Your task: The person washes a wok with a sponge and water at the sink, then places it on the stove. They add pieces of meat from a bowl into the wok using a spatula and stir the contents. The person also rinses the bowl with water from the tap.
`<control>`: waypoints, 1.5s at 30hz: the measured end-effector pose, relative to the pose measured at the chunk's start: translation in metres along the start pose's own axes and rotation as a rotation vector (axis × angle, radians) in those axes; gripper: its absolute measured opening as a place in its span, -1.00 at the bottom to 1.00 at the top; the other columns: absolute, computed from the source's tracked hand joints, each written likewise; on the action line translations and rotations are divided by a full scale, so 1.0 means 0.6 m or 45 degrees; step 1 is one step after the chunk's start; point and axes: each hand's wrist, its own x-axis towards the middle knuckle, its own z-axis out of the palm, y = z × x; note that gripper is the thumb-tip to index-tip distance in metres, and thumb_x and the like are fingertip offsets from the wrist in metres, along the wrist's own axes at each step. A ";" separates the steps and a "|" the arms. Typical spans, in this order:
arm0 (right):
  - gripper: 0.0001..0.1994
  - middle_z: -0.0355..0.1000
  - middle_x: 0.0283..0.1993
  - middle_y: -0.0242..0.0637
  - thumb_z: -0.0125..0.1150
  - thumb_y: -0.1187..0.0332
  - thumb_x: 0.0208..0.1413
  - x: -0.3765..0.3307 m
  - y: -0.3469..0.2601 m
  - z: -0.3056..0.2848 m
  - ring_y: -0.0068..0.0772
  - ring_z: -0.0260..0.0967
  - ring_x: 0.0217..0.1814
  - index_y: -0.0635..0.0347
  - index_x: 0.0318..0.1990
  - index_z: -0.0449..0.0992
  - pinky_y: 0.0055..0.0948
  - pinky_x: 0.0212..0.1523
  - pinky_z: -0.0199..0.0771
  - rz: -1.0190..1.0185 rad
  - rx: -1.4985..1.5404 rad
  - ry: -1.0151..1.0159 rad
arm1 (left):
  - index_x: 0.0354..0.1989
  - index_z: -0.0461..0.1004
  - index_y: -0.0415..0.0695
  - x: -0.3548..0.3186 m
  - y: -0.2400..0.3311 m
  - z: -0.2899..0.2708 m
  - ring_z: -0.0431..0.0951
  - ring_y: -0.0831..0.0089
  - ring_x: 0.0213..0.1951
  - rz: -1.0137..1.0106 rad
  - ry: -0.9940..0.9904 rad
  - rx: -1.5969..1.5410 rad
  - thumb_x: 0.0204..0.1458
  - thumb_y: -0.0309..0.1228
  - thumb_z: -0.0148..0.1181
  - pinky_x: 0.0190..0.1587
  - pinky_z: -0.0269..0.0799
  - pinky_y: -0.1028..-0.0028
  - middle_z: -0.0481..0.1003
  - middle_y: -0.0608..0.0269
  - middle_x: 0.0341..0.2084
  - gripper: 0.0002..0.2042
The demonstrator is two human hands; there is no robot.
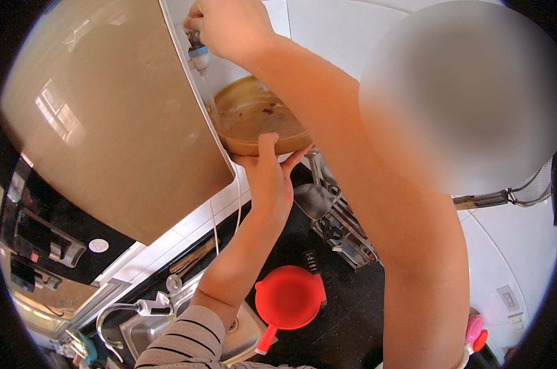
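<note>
At upper centre of the frame, the left hand cups a brown bowl from below, its grip pressed against the bowl's underside. At the top edge, the right hand pinches a small tap just above the bowl. A red strainer lies on the dark surface at lower centre.

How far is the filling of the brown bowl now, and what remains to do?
Done: the brown bowl already holds some water. In hand: the left hand holds the bowl up under the small tap, which the right hand grips. Left: the water is below the rim, and the red strainer lies unused on the dark counter.
</note>
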 end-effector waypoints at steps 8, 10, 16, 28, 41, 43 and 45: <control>-0.90 0.56 -0.38 -0.14 0.27 0.28 -0.01 0.005 -0.001 0.009 -0.09 0.54 -0.26 -0.04 -0.39 0.68 -0.20 -0.24 0.54 0.055 -0.194 -0.068 | 0.30 -0.36 0.03 -0.003 -0.009 -0.002 0.25 0.14 0.15 -0.003 0.036 -0.030 -0.03 -0.50 0.08 -0.02 0.59 0.07 0.03 0.02 0.17 -0.19; -0.90 0.56 -0.38 -0.14 0.26 0.29 -0.01 0.004 -0.003 0.008 -0.08 0.54 -0.26 -0.03 -0.39 0.68 -0.20 -0.23 0.54 0.060 -0.188 -0.071 | 0.30 -0.36 0.03 -0.004 -0.006 -0.001 0.25 0.14 0.15 -0.014 0.029 -0.025 -0.03 -0.50 0.09 -0.02 0.59 0.07 0.03 0.02 0.17 -0.19; -0.90 0.56 -0.39 -0.14 0.26 0.31 -0.07 0.004 -0.003 0.006 -0.10 0.55 -0.27 0.00 -0.44 0.67 -0.20 -0.23 0.54 0.090 -0.221 -0.130 | 0.28 -0.33 0.00 0.003 -0.013 -0.011 0.26 0.15 0.14 -0.071 0.034 -0.038 -0.04 -0.49 0.10 -0.02 0.60 0.09 0.04 0.01 0.16 -0.20; -0.86 0.55 -0.42 -0.12 0.22 0.27 -0.05 -0.001 -0.006 -0.001 -0.08 0.54 -0.31 0.04 -0.47 0.66 -0.22 -0.26 0.53 0.122 -0.212 -0.102 | 0.25 -0.30 -0.02 0.000 -0.007 0.004 0.26 0.13 0.14 -0.039 0.051 -0.037 -0.05 -0.49 0.10 -0.06 0.62 0.10 0.05 0.00 0.14 -0.23; -0.83 0.57 -0.37 -0.29 0.20 0.24 0.08 -0.038 -0.020 -0.044 -0.21 0.47 -0.27 0.05 -0.29 0.65 -0.23 -0.01 0.36 -0.158 -0.189 -0.096 | 0.27 -0.41 0.00 0.004 -0.005 0.004 0.25 0.08 0.14 -0.117 0.137 -0.088 -0.07 -0.53 0.07 -0.05 0.62 0.08 0.01 -0.03 0.17 -0.17; -0.82 0.56 -0.23 -0.31 0.19 0.23 0.11 -0.054 -0.021 -0.061 -0.26 0.46 -0.13 0.02 -0.20 0.63 -0.18 0.13 0.25 -0.231 -0.271 -0.126 | 0.28 -0.46 0.04 0.001 -0.001 0.007 0.24 0.07 0.15 -0.175 0.158 -0.102 -0.08 -0.53 0.06 -0.03 0.60 0.03 0.01 -0.03 0.18 -0.13; -0.78 0.53 -0.05 -0.32 0.17 0.22 0.15 -0.076 -0.027 -0.081 -0.29 0.42 0.04 -0.01 -0.09 0.59 -0.13 0.24 0.13 -0.347 -0.330 -0.065 | 0.21 -0.16 -0.09 -0.002 0.001 0.002 0.33 0.10 0.10 -0.212 0.096 -0.096 -0.05 -0.50 0.05 -0.02 0.58 0.00 0.15 0.03 0.08 -0.34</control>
